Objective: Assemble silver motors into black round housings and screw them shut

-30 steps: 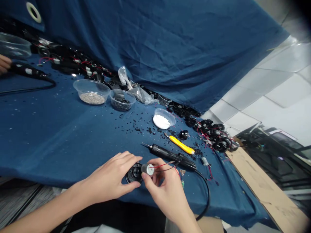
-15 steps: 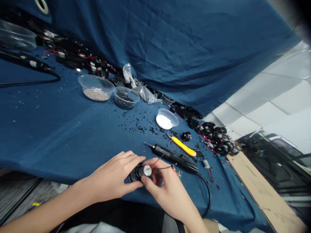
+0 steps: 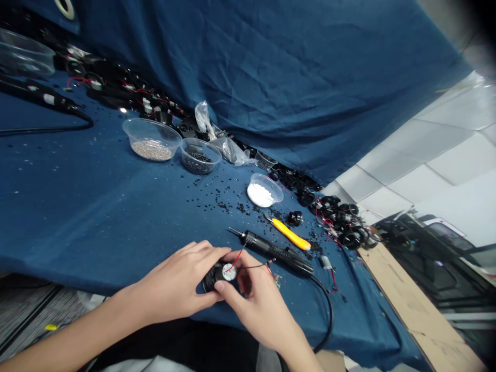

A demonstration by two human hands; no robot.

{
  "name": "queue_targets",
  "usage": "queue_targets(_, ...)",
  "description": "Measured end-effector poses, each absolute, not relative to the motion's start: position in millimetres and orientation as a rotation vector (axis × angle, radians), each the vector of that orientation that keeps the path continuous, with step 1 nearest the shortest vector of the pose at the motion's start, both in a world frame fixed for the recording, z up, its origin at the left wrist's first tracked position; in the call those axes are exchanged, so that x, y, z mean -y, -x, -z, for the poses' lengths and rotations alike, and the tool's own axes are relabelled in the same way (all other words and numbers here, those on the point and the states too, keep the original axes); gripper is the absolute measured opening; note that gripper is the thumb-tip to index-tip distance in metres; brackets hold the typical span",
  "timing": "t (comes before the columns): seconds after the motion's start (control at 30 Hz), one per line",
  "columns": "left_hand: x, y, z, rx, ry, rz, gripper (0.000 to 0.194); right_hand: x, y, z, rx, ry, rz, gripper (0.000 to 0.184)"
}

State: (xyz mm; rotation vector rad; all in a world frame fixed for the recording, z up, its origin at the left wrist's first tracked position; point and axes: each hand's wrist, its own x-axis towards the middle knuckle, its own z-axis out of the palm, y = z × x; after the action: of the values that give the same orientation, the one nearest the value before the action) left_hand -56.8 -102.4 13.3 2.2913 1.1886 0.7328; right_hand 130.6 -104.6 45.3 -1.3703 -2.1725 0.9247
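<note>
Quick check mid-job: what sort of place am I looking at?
Probably a small electronics assembly or repair bench: a corded screwdriver lies on the blue cloth, a clear bowl holds many tiny pieces, and black parts with red wires are heaped nearby.

The motor (image 3: 229,272) has a white end face, with red and black wires (image 3: 253,266). The electric screwdriver (image 3: 277,253) is black, the knife handle (image 3: 291,235) yellow, the tablecloth (image 3: 116,222) blue.
</note>
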Motion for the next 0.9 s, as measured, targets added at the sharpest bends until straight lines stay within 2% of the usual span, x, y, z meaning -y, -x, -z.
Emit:
queue_targets(0.1,101.4,56.6,-10.0,-1.213,-2.292,-0.763,0.051,104.9,-130.3,-36.7,2.099,1.35,-0.883,0.013)
queue_targets(0.43,95.6,54.8,-17.3,-1.159,-2.304,-0.747,0.025,103.6,-129.4,-32.5,2.19,1.324,-0.726,0.01)
queue_targets(0.53,93.5,54.6,-15.6,-1.167,-2.329,-0.75,0.023,102.2,-128.4,-36.5,2.235,1.305,-0.732,0.011)
queue_targets(0.63,88.6,55.0,-7.2,-1.166,-2.383,-0.776,0.037,99.1,-128.7,-37.6,2.237,1.249,-0.718,0.01)
queue_targets(0.7,86.4,57.0,-3.5,-1.154,-2.388,-0.806,0.056,97.9,-128.8,-36.8,2.132,1.245,-0.794,0.01)
queue_targets(0.83,93.3,62.6,-21.6,-1.047,-2.296,-1.121,0.091,104.5,-121.7,-39.7,1.335,1.167,-1.309,0.027)
queue_targets(0.9,104.1,59.9,-44.8,-0.9,-2.285,-1.348,0.098,114.7,-113.0,-43.6,1.013,0.98,-1.519,0.036)
